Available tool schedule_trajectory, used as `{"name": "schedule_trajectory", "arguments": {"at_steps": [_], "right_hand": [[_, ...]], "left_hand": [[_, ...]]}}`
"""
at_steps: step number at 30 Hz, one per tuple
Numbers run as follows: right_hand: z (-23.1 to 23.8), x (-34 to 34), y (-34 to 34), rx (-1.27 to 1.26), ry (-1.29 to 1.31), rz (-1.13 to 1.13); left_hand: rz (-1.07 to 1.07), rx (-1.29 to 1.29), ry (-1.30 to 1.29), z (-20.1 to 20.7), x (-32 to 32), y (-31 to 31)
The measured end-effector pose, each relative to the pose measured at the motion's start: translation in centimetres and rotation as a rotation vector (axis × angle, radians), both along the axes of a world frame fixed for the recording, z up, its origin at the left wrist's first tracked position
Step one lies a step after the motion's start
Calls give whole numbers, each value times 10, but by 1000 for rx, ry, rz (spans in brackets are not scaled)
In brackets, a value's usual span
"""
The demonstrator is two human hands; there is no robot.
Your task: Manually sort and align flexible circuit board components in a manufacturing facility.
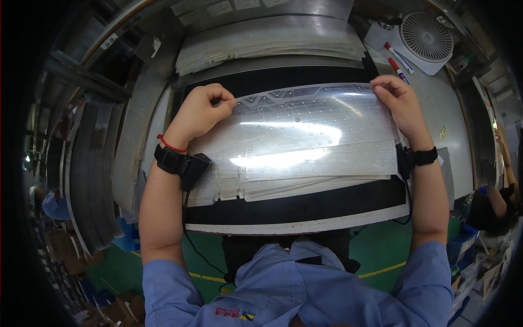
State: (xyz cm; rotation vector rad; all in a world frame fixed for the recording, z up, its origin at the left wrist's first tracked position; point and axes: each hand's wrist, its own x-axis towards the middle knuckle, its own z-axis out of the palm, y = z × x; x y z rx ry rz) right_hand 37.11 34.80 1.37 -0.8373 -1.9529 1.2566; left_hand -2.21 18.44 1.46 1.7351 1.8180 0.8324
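A clear plastic sheet (321, 111) printed with fine lines and dots is stretched between my hands, glare across its middle. My left hand (204, 109) pinches its far left corner between thumb and curled fingers. At the far right corner, my right hand (400, 103) grips the edge between thumb and fingers. Beneath lies a stack of similar sheets (305, 188), with notched edges at the left, on a black mat (348, 199). Whether the held sheet's near edge rests on the stack I cannot tell. Both wrists carry black strapped devices with cables.
Behind the mat lies another stack of sheets (272, 41). A white fan (426, 38) stands at the far right beside red and white markers (397, 68). Grey sheets stand stacked (90, 169) at the left. At the right edge another person (496, 207) is partly visible.
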Motion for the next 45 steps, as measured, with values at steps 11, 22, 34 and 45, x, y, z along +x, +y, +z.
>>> {"name": "schedule_trajectory", "arguments": {"at_steps": [11,22,34,45], "right_hand": [[-1,0,1,8,-5,-4],[1,0,0,13,-46,-14],[-5,1,5,-35,32,-114],[-11,4,11,-94,111,-166]], "left_hand": [[14,-3,-10,-4,-2,1],[60,-70,-13,-1,-2,0],[359,-29,-675,-16,-74,1],[234,-80,-749,-14,-68,0]]}}
